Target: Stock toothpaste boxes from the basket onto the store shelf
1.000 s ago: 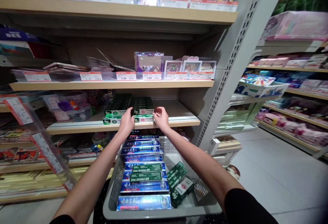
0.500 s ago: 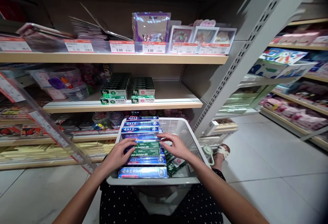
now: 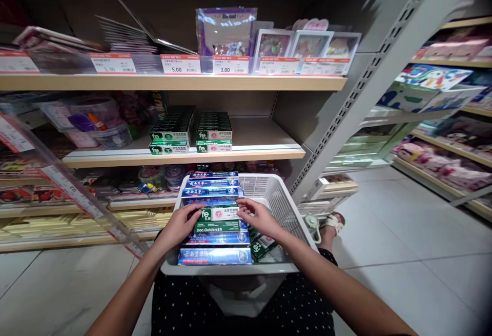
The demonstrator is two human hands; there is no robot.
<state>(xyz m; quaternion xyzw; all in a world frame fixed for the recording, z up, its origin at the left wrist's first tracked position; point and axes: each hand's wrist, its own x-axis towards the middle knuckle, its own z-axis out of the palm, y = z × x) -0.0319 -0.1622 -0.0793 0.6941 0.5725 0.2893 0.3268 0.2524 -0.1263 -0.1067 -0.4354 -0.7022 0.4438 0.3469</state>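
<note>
A green and white toothpaste box (image 3: 220,214) is held by its two ends, its white face with a pink mark turned toward me. My left hand (image 3: 182,224) pinches the left end, and my right hand (image 3: 258,218) grips the right one. Just below lies another green toothpaste box (image 3: 217,226), on top of blue toothpaste boxes (image 3: 214,256) lined up in a light grey plastic basket (image 3: 230,270). More green boxes (image 3: 263,245) lie loose in the basket's right side, partly under my right forearm. The basket rests at my lap.
Ahead, a middle shelf (image 3: 265,155) bears two stacked rows of green toothpaste boxes (image 3: 169,136). Above it, an upper shelf (image 3: 269,83) carries price tags and boxed goods. A slanted grey upright (image 3: 346,110) stands to the right. A clear tag strip (image 3: 73,195) slants at left.
One green box has been tilted up between my hands, so its white face now shows. Both hands have closed on its ends. The view has shifted slightly.
</note>
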